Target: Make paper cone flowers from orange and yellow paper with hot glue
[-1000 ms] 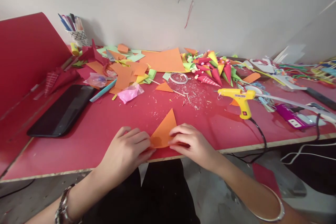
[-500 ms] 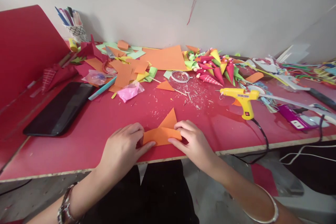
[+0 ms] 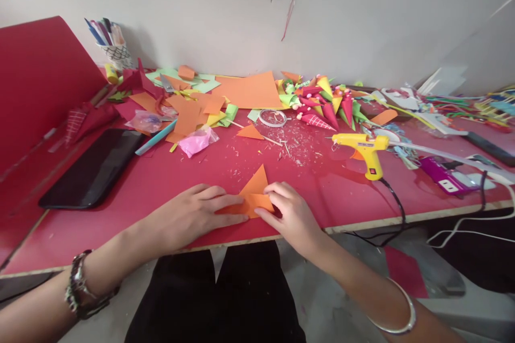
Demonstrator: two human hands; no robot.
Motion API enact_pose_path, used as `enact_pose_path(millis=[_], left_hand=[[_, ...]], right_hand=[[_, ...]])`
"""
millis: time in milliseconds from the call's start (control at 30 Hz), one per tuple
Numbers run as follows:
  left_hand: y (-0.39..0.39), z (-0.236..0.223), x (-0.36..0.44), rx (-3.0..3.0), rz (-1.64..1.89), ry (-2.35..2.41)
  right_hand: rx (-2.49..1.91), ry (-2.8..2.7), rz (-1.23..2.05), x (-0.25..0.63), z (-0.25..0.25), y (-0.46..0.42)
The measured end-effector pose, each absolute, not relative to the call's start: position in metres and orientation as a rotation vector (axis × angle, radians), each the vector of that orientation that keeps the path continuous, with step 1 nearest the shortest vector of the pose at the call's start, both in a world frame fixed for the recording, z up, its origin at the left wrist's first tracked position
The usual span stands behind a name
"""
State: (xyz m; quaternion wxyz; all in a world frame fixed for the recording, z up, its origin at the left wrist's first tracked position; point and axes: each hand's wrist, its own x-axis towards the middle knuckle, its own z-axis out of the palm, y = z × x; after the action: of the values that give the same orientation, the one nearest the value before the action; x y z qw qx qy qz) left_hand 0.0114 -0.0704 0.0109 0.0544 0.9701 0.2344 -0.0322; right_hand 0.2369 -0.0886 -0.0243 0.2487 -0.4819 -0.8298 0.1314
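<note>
An orange sheet of paper [image 3: 249, 202], partly folded, lies near the table's front edge, with one pointed corner standing out toward the wall. My left hand [image 3: 197, 214] lies flat across its left part, fingers stretched out and covering that end. At the right end, my right hand [image 3: 287, 211] pinches the folded edge between thumb and fingers. Beyond the hands, a small orange paper triangle [image 3: 250, 132] rests against a thin white stick. White scraps [image 3: 295, 144] are scattered around there.
A yellow glue gun [image 3: 368, 150] lies to the right, its cord hanging over the edge. A black phone-like slab [image 3: 88, 171] lies left. Behind are colourful paper cones [image 3: 330, 107], orange sheets [image 3: 249, 90], a tape roll [image 3: 272, 118] and a pen cup [image 3: 116, 54].
My left hand has gone from pinching the paper's left end to lying flat over it, further right. My right hand still pinches the right end. The view has shifted slightly.
</note>
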Motion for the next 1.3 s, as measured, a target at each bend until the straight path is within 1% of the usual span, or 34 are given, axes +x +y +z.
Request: enact_pose_path(millis=[300, 367, 467, 533, 633, 833, 967, 1300], left_hand=[[-0.070, 0.007, -0.014, 2.934, -0.095, 0.583], [-0.070, 0.005, -0.021, 2.891, -0.088, 0.554], [-0.070, 0.005, -0.026, 2.808, -0.056, 0.563], [-0.071, 0.006, -0.026, 2.767, -0.031, 0.580], [-0.072, 0.008, -0.023, 2.727, -0.021, 0.597], [-0.073, 0.013, -0.021, 2.667, 0.019, 0.641], [-0.074, 0.017, -0.024, 2.654, 0.077, 0.637], [-0.081, 0.022, -0.025, 2.635, 0.047, 0.688]], right_hand=[[-1.328, -2.258, 0.275, 0.237, -0.025, -0.090], [-1.317, -2.247, 0.169, 0.236, -0.023, -0.093], [-1.285, -2.298, -0.140, 0.230, -0.021, -0.102], [-1.184, -2.381, -0.270, 0.225, -0.021, -0.108], [-1.051, -2.476, -0.196, 0.222, -0.021, -0.114], [-1.071, -2.548, 0.054, 0.241, -0.012, -0.115], [-1.152, -2.494, 0.081, 0.258, -0.014, -0.117], [-1.319, -2.338, 0.032, 0.281, -0.020, -0.120]])
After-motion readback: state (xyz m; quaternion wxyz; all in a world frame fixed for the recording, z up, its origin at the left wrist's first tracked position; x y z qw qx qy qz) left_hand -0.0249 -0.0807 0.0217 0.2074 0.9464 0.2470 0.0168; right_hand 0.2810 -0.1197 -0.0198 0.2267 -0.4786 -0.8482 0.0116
